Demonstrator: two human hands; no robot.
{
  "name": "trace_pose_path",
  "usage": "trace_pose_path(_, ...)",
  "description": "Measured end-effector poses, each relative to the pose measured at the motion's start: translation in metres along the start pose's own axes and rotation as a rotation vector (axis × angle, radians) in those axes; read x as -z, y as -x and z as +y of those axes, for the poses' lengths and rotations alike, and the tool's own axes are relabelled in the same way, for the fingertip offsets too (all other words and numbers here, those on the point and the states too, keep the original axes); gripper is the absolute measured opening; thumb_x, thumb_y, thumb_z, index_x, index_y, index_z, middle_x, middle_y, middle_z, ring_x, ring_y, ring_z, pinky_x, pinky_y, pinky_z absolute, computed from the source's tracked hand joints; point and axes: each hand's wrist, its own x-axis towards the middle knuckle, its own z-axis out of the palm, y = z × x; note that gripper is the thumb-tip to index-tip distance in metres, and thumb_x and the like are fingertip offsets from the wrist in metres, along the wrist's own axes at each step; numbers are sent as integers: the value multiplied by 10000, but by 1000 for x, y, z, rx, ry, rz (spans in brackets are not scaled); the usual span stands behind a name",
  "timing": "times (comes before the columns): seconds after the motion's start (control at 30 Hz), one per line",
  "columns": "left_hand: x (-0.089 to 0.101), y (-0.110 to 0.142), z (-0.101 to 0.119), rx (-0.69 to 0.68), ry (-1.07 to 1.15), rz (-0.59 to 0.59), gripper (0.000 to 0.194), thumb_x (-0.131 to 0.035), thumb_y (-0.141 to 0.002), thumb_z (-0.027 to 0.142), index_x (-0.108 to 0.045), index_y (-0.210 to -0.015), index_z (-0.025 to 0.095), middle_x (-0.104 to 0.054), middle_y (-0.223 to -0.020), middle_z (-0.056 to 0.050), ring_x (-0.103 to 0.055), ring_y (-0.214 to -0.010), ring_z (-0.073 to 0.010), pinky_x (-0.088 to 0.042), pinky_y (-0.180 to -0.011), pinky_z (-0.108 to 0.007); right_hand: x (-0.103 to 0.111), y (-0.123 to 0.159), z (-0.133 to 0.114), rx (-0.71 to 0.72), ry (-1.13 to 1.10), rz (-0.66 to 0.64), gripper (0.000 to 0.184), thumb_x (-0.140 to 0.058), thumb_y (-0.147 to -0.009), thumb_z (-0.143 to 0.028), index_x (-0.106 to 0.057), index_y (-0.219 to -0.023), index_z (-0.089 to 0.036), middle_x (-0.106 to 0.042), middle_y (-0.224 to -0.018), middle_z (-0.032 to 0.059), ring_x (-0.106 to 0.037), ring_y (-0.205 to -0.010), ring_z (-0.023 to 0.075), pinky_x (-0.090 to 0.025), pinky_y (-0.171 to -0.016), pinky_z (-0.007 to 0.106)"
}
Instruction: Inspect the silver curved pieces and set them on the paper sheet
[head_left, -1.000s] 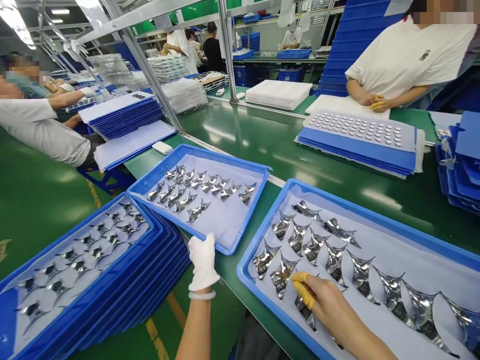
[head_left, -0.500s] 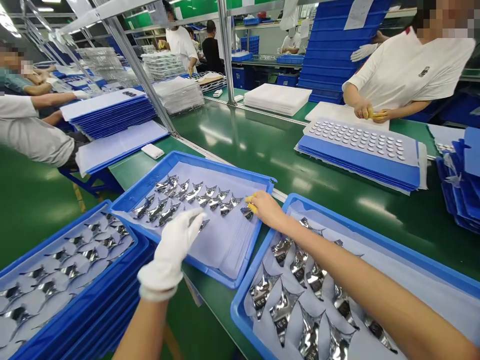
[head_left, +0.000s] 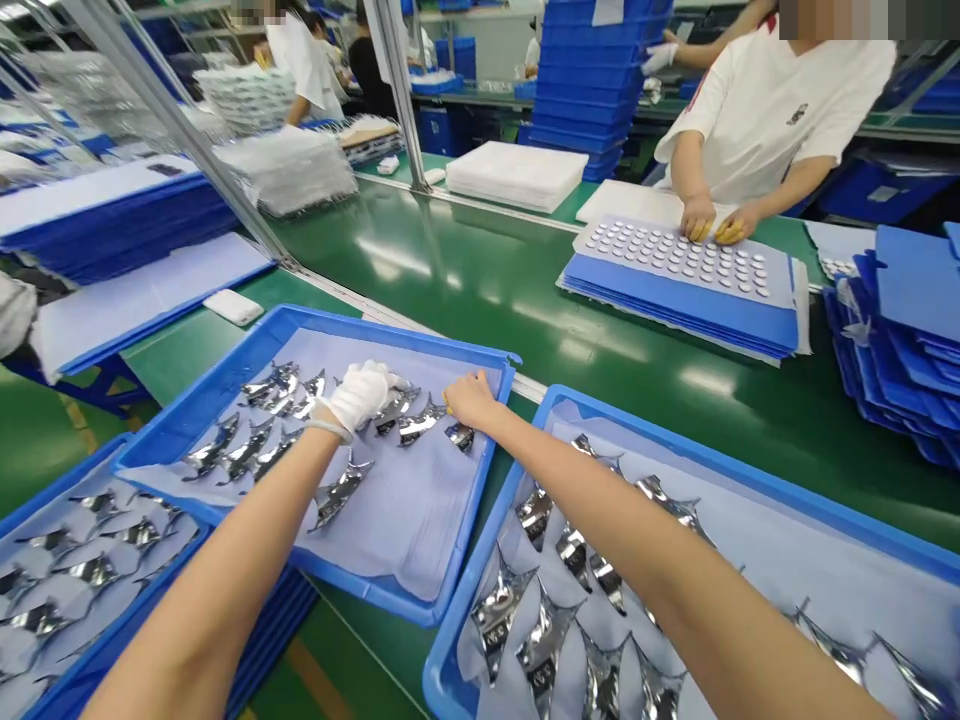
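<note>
My left hand [head_left: 364, 396], in a white glove, reaches into the middle blue tray [head_left: 442, 607]. Its fingers are bent down onto the upper row of shiny curved metal pieces with pointed corners, hiding part of that row. One metal piece [head_left: 397, 408] shows just under the fingertips. My right hand [head_left: 472, 400], bare with yellow finger covers, is closed at the right end of the same row. Its fingertips are mostly hidden and seem to pinch a piece there; another metal piece [head_left: 459, 437] lies just below. Nearer to me, a single metal piece [head_left: 341, 493] rests on the white lining.
A second blue tray [head_left: 442, 640] of metal pieces stands at right, under my right forearm. Stacked trays [head_left: 169, 600] are at lower left. A white box [head_left: 234, 307] lies beyond the middle tray. Across the green table [head_left: 517, 300], a co-worker [head_left: 780, 120] handles round white pieces on blue sheets.
My right hand went from the right tray to the middle tray. My left hand left the tray's front edge, passed over the nearest piece and moved up to the upper row. The view shifted right.
</note>
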Motion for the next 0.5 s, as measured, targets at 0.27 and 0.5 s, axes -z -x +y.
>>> trace_pose_path(0.27,-7,-6,-17,-89,-63,-21,245,-617,-917,324,-650,-1096,161,-638,-1156,-85,-571,-1134,-270,-411,-1010,-531,-3,0,2,28,3,-27,317,-610,-947,-329,-606,-1203,-142,-613,-1237,102,-612,-1104,242,-514,-943,468)
trace_pose_path(0.5,-2,-4,-17,-123,33,12,142,-637,-898,267,-669,-977,153,-660,-1021,-59,-595,-1050,-244,-416,-989,-504,-4,1,4,65,-14,-3,314,-616,-943,-330,-615,-1185,-129,-623,-1220,108,-619,-1093,239,-513,-944,460)
